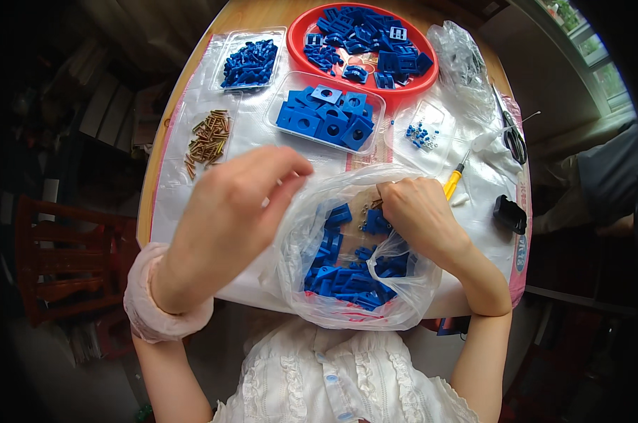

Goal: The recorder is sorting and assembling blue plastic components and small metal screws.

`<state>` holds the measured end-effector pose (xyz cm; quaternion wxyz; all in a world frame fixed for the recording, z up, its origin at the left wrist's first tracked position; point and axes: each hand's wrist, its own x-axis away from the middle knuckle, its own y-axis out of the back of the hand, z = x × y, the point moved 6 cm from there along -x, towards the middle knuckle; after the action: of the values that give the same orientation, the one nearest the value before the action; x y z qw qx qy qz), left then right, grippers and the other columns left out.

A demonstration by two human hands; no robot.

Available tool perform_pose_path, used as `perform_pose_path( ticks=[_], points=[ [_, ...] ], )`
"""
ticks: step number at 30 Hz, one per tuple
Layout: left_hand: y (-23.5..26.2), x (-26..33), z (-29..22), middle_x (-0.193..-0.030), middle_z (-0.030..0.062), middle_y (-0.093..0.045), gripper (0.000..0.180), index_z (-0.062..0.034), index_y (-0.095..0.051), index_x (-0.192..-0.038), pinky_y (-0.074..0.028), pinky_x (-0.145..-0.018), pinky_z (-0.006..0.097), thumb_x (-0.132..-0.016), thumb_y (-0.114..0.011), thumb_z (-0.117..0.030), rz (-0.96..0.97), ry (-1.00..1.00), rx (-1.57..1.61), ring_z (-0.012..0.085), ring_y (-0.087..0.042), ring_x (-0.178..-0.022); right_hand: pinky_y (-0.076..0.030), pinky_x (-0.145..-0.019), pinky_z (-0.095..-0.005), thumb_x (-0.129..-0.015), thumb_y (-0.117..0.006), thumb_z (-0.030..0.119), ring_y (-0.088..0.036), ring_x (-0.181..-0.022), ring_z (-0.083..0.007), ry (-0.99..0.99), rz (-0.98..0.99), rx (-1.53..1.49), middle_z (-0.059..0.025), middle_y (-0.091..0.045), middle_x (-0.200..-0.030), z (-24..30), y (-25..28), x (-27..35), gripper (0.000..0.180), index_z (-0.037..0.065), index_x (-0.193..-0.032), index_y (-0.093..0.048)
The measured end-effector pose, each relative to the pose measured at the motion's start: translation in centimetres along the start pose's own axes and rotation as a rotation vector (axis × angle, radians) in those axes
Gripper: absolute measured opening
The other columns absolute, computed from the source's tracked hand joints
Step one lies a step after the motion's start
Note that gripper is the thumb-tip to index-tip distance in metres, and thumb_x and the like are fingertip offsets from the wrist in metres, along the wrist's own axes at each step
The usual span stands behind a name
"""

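Your left hand (224, 218) is hovering over the near edge of the table (255, 14), fingers loosely curved and pinching the rim of the clear plastic bag (354, 282) to keep its mouth open. Your right hand (417, 215) is reaching into that mouth with fingertips drawn together — whether they are pinching a piece, I cannot tell.

The bag is sagging off the table edge toward your lap and is holding a fair heap of blue plastic parts (350, 278), so a good share of the work is looking done. Much is waiting, though: the red round tray (301, 32) is heaped with blue pieces, the clear tray of square blue plates (326, 116) is well filled, another clear tray of small blue clips (250, 63) is full, and the brass screws (208, 139) are lying in a loose pile — none of it running low.
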<state>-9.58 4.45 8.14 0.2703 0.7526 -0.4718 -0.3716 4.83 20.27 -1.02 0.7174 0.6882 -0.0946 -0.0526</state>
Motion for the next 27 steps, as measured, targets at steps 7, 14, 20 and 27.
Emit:
perform_pose_path(
  ticks=[7, 14, 20, 27],
  points=[
    [-10.0, -0.7, -2.4, -0.093, 0.0187, -0.072, 0.013, 0.0008, -0.068, -0.101, -0.056, -0.073, 0.046, -0.09, -0.069, -0.005, 0.353, -0.098, -0.027, 0.0393, -0.07, -0.084, -0.057, -0.066, -0.0417, -0.077, -0.072, 0.005, -0.074, -0.075, -0.034, -0.007, 0.0, -0.025, -0.0186, -0.072, -0.078, -0.2, 0.9, 0.5, 0.005, 0.002, -0.08, -0.071],
    [-12.1, -2.2, -1.0, -0.087, 0.0223, -0.071, 0.012, 0.0032, -0.067, -0.088, -0.055, -0.075, 0.049, -0.093, -0.064, -0.007, 0.201, -0.135, 0.074, 0.0442, -0.068, -0.081, -0.054, -0.063, -0.0427, -0.079, -0.074, 0.008, -0.072, -0.073, -0.0346, -0.004, -0.069, -0.171, -0.0173, -0.071, -0.075, 0.2, 3.3, 1.0, 0.008, 0.003, -0.08, -0.068],
    [-11.7, -1.8, -0.6, -0.084, 0.022, -0.069, 0.015, 0.0034, -0.069, -0.086, -0.055, -0.074, 0.049, -0.094, -0.064, -0.009, 0.221, -0.087, 0.025, 0.0422, -0.068, -0.078, -0.054, -0.062, -0.0418, -0.079, -0.074, 0.006, -0.073, -0.073, -0.0345, -0.007, -0.053, -0.124, -0.0174, -0.071, -0.075, 0.4, 2.9, 1.5, 0.007, 0.002, -0.078, -0.068],
    [-9.7, -0.5, -0.6, -0.083, 0.0186, -0.068, 0.007, -0.0001, -0.072, -0.087, -0.056, -0.071, 0.046, -0.09, -0.07, -0.006, 0.197, -0.039, 0.024, 0.039, -0.069, -0.076, -0.058, -0.066, -0.0407, -0.074, -0.076, 0.005, -0.075, -0.076, -0.0332, -0.051, 0.011, 0.032, -0.0189, -0.073, -0.078, 0.3, 1.0, 1.1, 0.005, 0.002, -0.077, -0.075]
  ],
)
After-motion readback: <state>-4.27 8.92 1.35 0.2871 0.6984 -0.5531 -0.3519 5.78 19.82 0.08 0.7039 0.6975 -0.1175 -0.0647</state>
